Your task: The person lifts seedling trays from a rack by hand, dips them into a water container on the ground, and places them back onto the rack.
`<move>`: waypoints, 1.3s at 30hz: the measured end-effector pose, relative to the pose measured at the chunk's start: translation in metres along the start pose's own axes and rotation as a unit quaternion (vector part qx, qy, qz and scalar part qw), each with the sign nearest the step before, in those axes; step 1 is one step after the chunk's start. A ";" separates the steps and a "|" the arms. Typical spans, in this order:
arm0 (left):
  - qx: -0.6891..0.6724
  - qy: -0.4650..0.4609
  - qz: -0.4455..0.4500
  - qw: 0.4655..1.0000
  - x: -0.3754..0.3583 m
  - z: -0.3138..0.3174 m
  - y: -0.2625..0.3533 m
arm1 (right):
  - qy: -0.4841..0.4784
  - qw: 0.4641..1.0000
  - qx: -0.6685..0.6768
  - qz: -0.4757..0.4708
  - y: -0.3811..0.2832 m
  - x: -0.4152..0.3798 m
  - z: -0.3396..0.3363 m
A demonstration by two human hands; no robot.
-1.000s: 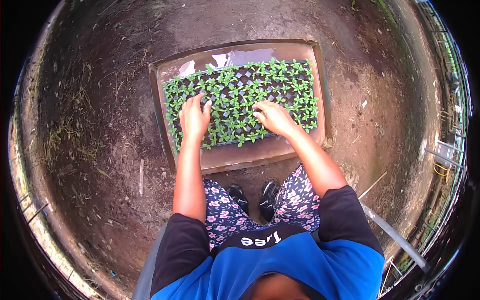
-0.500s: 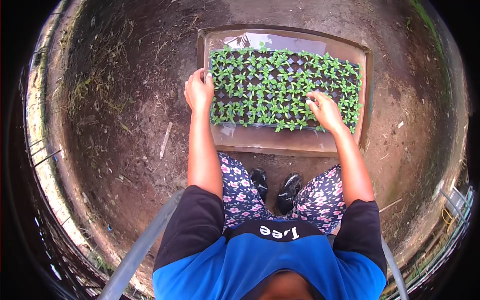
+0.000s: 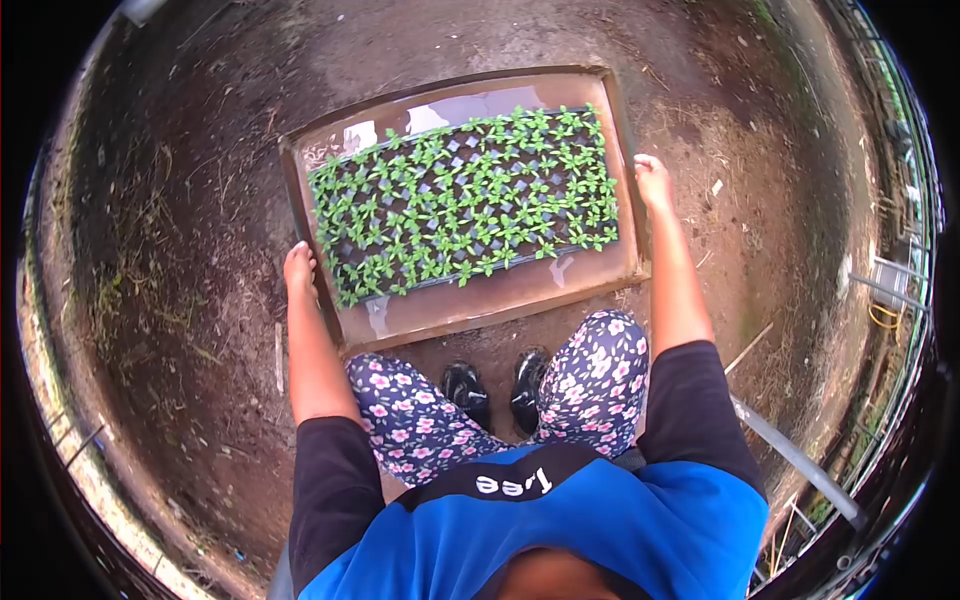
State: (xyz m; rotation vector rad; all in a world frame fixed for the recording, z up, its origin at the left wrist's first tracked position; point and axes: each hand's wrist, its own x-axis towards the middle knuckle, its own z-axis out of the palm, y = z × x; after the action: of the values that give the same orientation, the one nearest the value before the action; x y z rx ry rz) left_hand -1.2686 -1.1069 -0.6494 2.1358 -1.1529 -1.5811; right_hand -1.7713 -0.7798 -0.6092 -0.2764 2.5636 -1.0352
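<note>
1. Setting: outdoors, bare brown dirt ground (image 3: 180,250) with scattered dry straw and twigs; a metal rail (image 3: 790,460) runs behind me on my right, well apart from the tray.
2. Landmark: a shallow brown water tray (image 3: 480,305) lies flat on the dirt just ahead of my shoes (image 3: 495,390). A thin sheet of water shows along its near and far edges.
3. Inside the tray sits a dark seedling flat (image 3: 465,205), its cells filled with small green seedlings. It sits toward the tray's far side, leaving a strip of water on the near side.
4. My left hand (image 3: 299,268) is at the tray's left rim, near the near-left corner. Fingers curl over the rim and appear clamped on it; the fingertips are hidden by the edge.
5. My right hand (image 3: 651,178) is at the tray's right rim, about halfway along that side. Fingers are together and folded onto the rim, touching it.
6. Neither hand touches the seedling flat; both are outside it, on opposite sides of the tray.
7. Posture: bent over the tray, arms spread, floral trousers (image 3: 590,385) just behind its near edge.
</note>
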 end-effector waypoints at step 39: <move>0.040 -0.149 0.232 0.960 -0.324 -0.251 0.289 | -0.298 0.884 0.357 0.053 -0.346 -0.153 -0.320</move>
State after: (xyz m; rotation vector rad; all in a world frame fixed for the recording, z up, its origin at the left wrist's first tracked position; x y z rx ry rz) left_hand -1.2070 -1.1296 -0.1518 1.5342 -1.6874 -1.6761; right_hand -1.7432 -0.7777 -0.1144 -0.2011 1.5153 -1.4837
